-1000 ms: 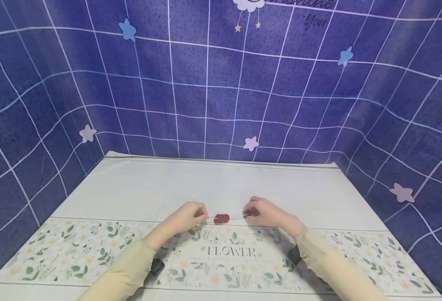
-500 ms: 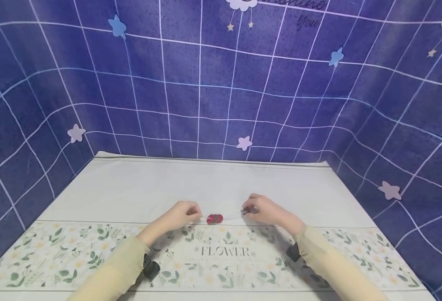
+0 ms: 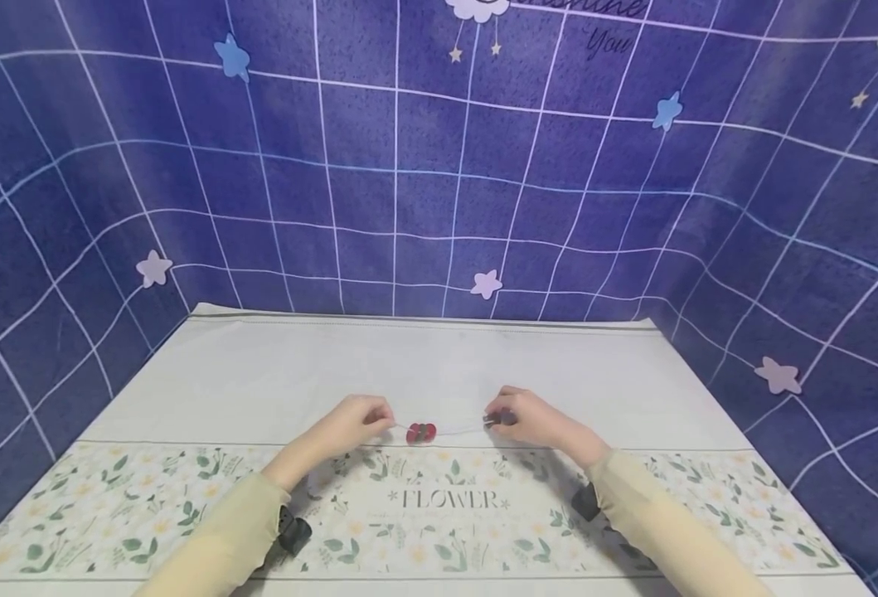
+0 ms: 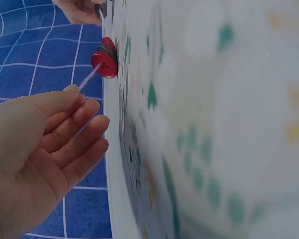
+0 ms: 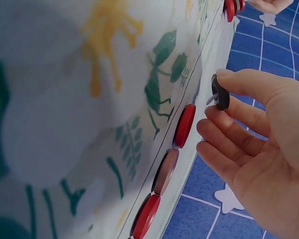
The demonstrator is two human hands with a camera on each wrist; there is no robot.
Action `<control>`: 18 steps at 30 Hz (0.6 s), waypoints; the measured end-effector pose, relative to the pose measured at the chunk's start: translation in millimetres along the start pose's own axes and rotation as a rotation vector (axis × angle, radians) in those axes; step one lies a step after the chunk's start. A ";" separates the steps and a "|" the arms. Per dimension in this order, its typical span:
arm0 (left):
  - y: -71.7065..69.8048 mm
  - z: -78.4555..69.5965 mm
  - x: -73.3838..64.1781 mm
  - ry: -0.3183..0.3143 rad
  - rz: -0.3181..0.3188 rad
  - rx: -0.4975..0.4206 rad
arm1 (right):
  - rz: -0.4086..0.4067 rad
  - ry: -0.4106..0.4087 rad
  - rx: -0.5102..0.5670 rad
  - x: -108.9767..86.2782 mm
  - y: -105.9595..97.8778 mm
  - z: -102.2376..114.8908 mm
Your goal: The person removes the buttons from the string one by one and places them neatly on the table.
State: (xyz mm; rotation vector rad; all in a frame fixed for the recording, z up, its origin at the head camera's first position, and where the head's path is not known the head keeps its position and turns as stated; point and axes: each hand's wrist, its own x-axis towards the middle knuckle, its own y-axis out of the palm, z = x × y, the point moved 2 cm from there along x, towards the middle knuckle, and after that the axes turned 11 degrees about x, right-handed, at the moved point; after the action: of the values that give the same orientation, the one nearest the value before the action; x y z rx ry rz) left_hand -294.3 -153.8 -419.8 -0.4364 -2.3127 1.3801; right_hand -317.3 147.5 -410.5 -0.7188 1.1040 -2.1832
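Observation:
A pale cord (image 3: pixel 459 432) runs between my two hands, just above the white tabletop. Red buttons with a dark one between them (image 3: pixel 421 432) are strung on it close to my left hand (image 3: pixel 360 417), which pinches the cord between thumb and index finger, its other fingers loosely bent. My right hand (image 3: pixel 531 421) pinches a dark button (image 5: pixel 220 92) at its fingertips, and a bit of cord pokes through that button. Below this hand in the right wrist view, a red button (image 5: pixel 185 125), a brownish button (image 5: pixel 166 172) and another red button (image 5: pixel 146 216) lie in a row.
The tablecloth (image 3: pixel 297 365) has a flowered band with the word FLOWER (image 3: pixel 449 498) near me. A blue grid-patterned curtain (image 3: pixel 379 199) with stars encloses the back and both sides. Dark wrist devices (image 3: pixel 294 531) sit under both sleeves.
The head view has shifted slightly. My left hand and the strung buttons have moved a little left, so more cord shows between them and my right hand, which still holds the dark button.

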 end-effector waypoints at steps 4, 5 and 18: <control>-3.0 4.9 -0.7 -0.001 0.005 0.008 | -0.007 0.008 -0.008 -1.3 1.2 -3.3; -4.0 5.4 -0.8 0.004 0.006 0.014 | -0.009 0.012 -0.010 -1.7 0.9 -3.8; -7.3 4.8 -6.9 0.016 0.009 0.030 | -0.034 -0.002 -0.014 -11.8 -4.6 -10.3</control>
State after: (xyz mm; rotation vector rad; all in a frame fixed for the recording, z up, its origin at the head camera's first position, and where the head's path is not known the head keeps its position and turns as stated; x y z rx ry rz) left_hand -291.1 -164.0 -416.7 -0.4481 -2.2768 1.4080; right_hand -317.5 163.5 -414.3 -0.7511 1.1149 -2.2051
